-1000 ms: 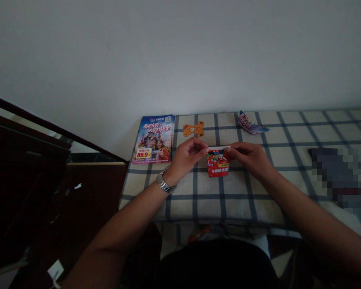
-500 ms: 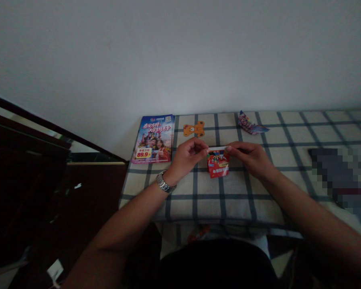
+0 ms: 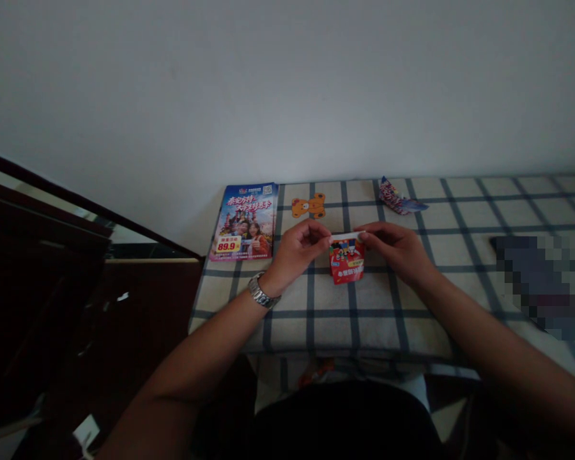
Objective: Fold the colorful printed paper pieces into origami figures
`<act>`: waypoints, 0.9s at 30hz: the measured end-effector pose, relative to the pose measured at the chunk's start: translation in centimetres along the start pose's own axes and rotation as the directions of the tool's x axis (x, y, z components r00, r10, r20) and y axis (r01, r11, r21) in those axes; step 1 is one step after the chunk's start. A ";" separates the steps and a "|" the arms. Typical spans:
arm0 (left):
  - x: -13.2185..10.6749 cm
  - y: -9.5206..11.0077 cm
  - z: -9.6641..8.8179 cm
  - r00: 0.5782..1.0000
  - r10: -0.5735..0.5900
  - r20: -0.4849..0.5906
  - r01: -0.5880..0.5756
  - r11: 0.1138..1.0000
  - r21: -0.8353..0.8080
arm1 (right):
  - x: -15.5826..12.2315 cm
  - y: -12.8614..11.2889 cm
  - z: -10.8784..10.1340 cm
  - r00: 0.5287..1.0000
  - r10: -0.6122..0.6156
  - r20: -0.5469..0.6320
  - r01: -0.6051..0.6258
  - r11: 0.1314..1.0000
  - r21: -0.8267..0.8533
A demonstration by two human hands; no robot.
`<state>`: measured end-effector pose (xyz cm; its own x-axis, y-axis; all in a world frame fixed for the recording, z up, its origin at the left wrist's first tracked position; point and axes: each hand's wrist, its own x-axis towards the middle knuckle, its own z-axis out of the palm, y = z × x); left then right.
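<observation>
Left hand (image 3: 299, 250): thumb and forefinger pinched closed on the far left corner of the card (image 3: 347, 263).
Right hand (image 3: 398, 248): thumb and fingers pinched closed on the card's far right corner.
Card: held between the two hands, over the middle of the cloth (image 3: 292, 332); red, with small printed figures, a white strip along its far edge and lettering upside down on its near part. Whether its near edge touches the cloth, I cannot tell.
Watch (image 3: 264, 291): metal band, around the left wrist.
Leaflet (image 3: 244, 223): flat on the cloth at the far left, left of the left hand; it shows a castle, people, "89.9" and a square code at its far right corner.
Bear (image 3: 308, 206): orange, on the cloth beyond the left hand, just right of the leaflet.
Wrapper (image 3: 400, 197): crumpled, purple and blue, at the far side, beyond the right hand.
Dark thing (image 3: 536, 275): on the cloth at the right, well apart from the right hand; pixelated, so unclear.
Cloth: pale with blue-grey checks, meeting the wall (image 3: 287, 83) at its far edge.
</observation>
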<state>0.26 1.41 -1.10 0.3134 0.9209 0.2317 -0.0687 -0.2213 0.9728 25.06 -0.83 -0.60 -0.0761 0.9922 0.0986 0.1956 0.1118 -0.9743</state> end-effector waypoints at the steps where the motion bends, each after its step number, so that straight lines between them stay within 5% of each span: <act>1: 0.0 0.0 0.0 1.000 -0.003 0.002 0.003 1.000 -0.003 | 0.0 0.0 0.0 1.000 0.001 -0.006 -0.001 1.000 0.014; 27: -0.1 -0.6 -0.1 0.999 0.040 0.022 -0.043 0.982 0.185 | 0.0 0.0 0.1 1.000 -0.007 0.009 0.007 0.996 -0.086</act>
<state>0.21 1.49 -1.72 0.3315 0.9040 0.2699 0.0942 -0.3164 0.9439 25.01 -0.81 -0.61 -0.0859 0.9909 0.1033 0.2785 0.1234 -0.9525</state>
